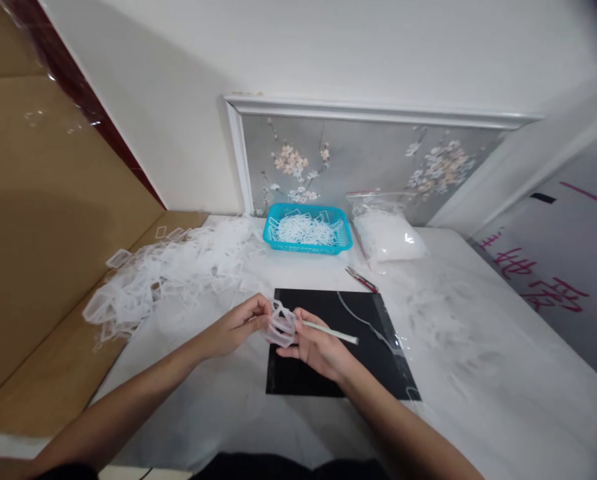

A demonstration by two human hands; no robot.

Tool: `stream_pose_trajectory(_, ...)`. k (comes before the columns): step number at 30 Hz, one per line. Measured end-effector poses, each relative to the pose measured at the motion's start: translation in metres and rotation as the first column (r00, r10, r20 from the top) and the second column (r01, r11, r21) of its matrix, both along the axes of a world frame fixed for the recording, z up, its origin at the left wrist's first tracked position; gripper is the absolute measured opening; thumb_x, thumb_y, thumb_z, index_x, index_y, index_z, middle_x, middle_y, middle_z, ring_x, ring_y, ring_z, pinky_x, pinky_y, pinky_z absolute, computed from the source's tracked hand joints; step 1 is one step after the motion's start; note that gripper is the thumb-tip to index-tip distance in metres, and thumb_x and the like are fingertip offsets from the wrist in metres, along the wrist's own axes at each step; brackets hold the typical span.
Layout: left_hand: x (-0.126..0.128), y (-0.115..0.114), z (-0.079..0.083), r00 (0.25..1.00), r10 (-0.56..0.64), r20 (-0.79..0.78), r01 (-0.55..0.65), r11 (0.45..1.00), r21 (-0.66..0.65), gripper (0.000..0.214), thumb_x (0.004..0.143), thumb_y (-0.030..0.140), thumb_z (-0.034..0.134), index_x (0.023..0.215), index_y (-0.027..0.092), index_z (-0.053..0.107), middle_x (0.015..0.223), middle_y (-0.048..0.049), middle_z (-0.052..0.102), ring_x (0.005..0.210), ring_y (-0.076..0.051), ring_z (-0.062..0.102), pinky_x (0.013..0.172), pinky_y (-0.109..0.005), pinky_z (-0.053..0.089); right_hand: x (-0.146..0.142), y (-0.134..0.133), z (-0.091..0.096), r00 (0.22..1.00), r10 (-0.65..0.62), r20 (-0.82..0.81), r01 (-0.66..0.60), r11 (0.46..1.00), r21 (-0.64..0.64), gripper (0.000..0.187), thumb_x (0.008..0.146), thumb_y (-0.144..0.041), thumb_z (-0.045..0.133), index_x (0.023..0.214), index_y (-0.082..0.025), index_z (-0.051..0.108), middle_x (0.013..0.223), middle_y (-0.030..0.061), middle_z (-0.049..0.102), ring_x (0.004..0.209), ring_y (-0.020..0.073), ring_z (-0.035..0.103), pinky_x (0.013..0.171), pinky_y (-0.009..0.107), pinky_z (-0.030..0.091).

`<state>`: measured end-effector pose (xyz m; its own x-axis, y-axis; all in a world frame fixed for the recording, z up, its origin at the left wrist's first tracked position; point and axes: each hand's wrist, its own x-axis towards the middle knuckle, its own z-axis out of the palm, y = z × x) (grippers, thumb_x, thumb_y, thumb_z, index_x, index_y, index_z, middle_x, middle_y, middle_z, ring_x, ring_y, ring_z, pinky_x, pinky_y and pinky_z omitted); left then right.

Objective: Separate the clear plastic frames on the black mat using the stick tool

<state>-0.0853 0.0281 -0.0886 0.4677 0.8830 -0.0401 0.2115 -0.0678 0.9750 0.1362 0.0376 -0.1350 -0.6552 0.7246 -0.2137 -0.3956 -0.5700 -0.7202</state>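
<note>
My left hand [238, 327] pinches a few translucent plastic frames [281, 327] by their left side, over the left edge of a black mat [338, 377]. My right hand [323, 353] has its thumb and fingers closed at the right side of the same frames. A thin, pale stick-like tool [333, 331] with a dark end lies along the right hand and points right; its other end is hidden at the fingers. Across the mat runs a thin, clear curved strip [363, 320].
A heap of translucent frames [178, 273] spreads at the left, beside cardboard [43, 220]. At the back stand a blue basket [308, 249] of small white frames and a clear bag [388, 233] with white contents. Red-handled snips [362, 279] lie behind the mat.
</note>
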Motion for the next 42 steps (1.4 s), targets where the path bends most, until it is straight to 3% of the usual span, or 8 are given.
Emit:
stream_pose_trajectory(5,0.02,0.01,-0.004,0.982,-0.083,0.172,0.114,0.978,-0.176,0.024,0.096,0.04,0.056,0.103,0.018,0.052,0.087,-0.0001,0.058,0.082,-0.013,0.061,0.077,-0.026,0.049,0.035,-0.002,0.002,0.99,-0.134,-0.033,0.13,0.984,-0.119,0.045,0.075,-0.028,0.082,0.08,-0.023,0.038,0.08,-0.0062,0.059,0.072,0.0105,0.067,0.071,0.024,0.053)
stream_pose_trajectory(9,0.041,0.02,-0.032,0.982,-0.167,0.084,0.183,0.948,-0.259,0.035,0.096,0.045,0.053,0.118,0.019,0.048,0.083,-0.0004,0.06,0.071,-0.015,0.066,0.07,-0.032,0.056,0.066,-0.009,-0.007,0.923,-0.327,0.201,0.296,0.94,0.17,0.046,0.075,-0.031,0.081,0.075,-0.023,0.036,0.073,-0.0058,0.058,0.064,0.0109,0.062,0.061,0.023,0.05)
stream_pose_trajectory(13,0.058,0.03,-0.074,0.994,-0.094,-0.056,0.082,0.977,-0.197,0.042,0.095,0.046,0.05,0.128,0.021,0.045,0.098,-0.0034,0.058,0.066,-0.013,0.066,0.066,-0.032,0.059,0.096,-0.018,-0.024,0.563,-0.576,0.592,0.158,0.779,0.607,0.039,0.08,-0.045,0.074,0.073,-0.023,0.041,0.086,0.0028,0.07,0.075,0.0199,0.067,0.068,0.032,0.05)
stream_pose_trajectory(17,0.058,0.035,-0.094,0.989,0.017,-0.145,-0.023,0.999,-0.039,0.044,0.094,0.041,0.054,0.132,0.021,0.045,0.122,-0.0098,0.053,0.076,-0.012,0.065,0.07,-0.031,0.057,0.115,-0.019,-0.032,0.242,-0.671,0.7,0.001,0.722,0.692,0.033,0.092,-0.056,0.054,0.086,-0.023,0.057,0.085,0.005,0.072,0.073,0.0217,0.065,0.071,0.034,0.047)
stream_pose_trajectory(22,0.051,0.023,-0.09,0.971,0.034,-0.237,0.019,0.976,0.217,0.026,0.099,0.03,0.048,0.123,0.023,0.057,0.101,-0.0039,0.065,0.085,-0.014,0.065,0.08,-0.031,0.053,0.109,-0.008,-0.021,0.455,-0.637,0.622,0.106,0.733,0.672,0.049,0.102,-0.056,0.022,0.12,-0.024,0.055,0.079,0.0011,0.067,0.062,0.0161,0.056,0.061,0.028,0.045)
stream_pose_trajectory(29,0.048,-0.006,-0.105,0.934,-0.026,-0.356,0.217,0.832,0.51,0.027,0.096,0.016,0.045,0.11,0.017,0.068,0.097,-0.0102,0.069,0.088,-0.021,0.06,0.08,-0.038,0.048,0.077,0.003,-0.016,0.643,-0.386,0.661,-0.125,0.799,0.588,0.027,0.089,-0.047,0.064,0.094,-0.02,0.068,0.071,0.0009,0.068,0.065,0.0158,0.064,0.062,0.027,0.048)
stream_pose_trajectory(35,0.049,-0.007,-0.104,0.856,0.062,-0.513,0.411,0.52,0.749,0.03,0.091,0.01,0.05,0.115,0.018,0.067,0.096,-0.008,0.07,0.083,-0.019,0.057,0.071,-0.035,0.045,0.074,-0.003,-0.044,0.644,-0.4,0.652,-0.069,0.819,0.57,0.032,0.088,-0.047,0.064,0.086,-0.017,0.075,0.067,0.004,0.07,0.055,0.0158,0.062,0.051,0.026,0.046)
stream_pose_trajectory(42,0.051,-0.006,-0.102,0.832,0.093,-0.548,0.435,0.503,0.746,0.029,0.091,0.012,0.052,0.117,0.019,0.065,0.095,-0.0065,0.068,0.081,-0.018,0.055,0.068,-0.034,0.043,0.073,-0.008,-0.048,0.63,-0.407,0.661,-0.155,0.769,0.621,0.028,0.091,-0.043,0.062,0.087,-0.018,0.075,0.072,0.0049,0.074,0.062,0.0179,0.067,0.058,0.027,0.049)
